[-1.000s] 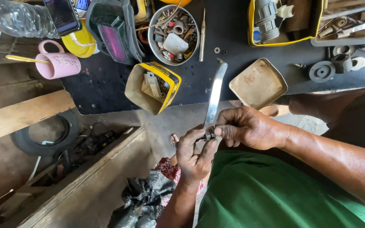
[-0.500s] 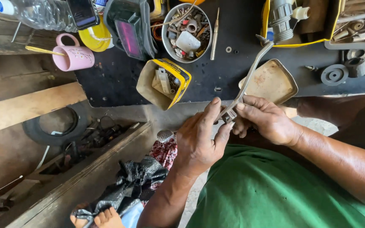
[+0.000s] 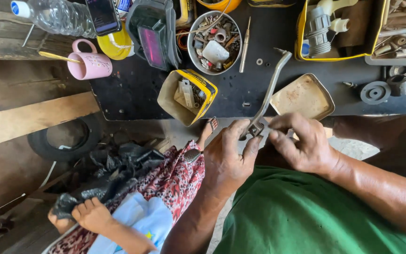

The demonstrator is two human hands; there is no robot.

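A long bent metal lever [image 3: 269, 89] rises from my hands toward the black workbench [image 3: 132, 89]. My left hand [image 3: 229, 157] pinches its lower end, where a small metal fitting [image 3: 254, 128] sits. My right hand [image 3: 301, 143] closes its fingertips on the same fitting from the right. Both hands hover just in front of the bench edge, above my green shirt [image 3: 306, 216].
On the bench stand a yellow tin of parts [image 3: 187, 96], a round bowl of hardware [image 3: 214, 35], a rusty square tray [image 3: 303, 96], a welding mask [image 3: 151, 33], a pink mug [image 3: 90, 65] and a water bottle [image 3: 55, 16]. Another person in patterned clothes [image 3: 170, 183] sits at lower left beside a tyre [image 3: 66, 138].
The view has shifted, so the hands and lever sit further right and the person at lower left shows more. The lever leans more to the right; both hands still grip its lower end.
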